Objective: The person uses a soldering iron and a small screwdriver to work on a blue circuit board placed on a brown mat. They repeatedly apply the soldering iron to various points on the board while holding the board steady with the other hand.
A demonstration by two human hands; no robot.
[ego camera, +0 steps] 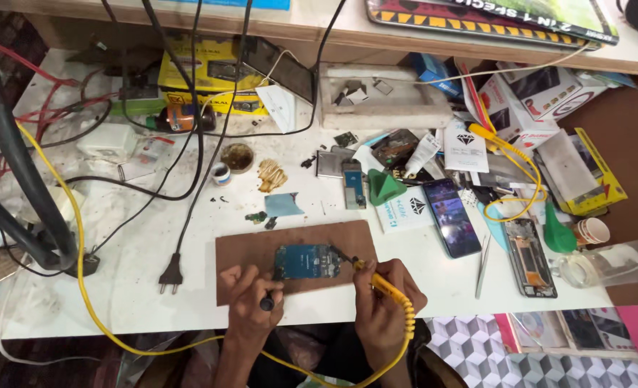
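While the circuit board (306,261) lies lengthwise left-to-right on the brown mat (247,251), the right hand (383,309) grips a yellow soldering iron (390,291), tip pointing up-left at it. The left hand (250,298) pinches a dark tool (267,303). A small round tin (238,157) holds dark paste.

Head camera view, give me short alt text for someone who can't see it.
A person's right hand holds a yellow soldering iron to a blue circuit board on a brown mat; the left hand holds a dark tool beside it. Phones, cables and boxes clutter the white workbench.
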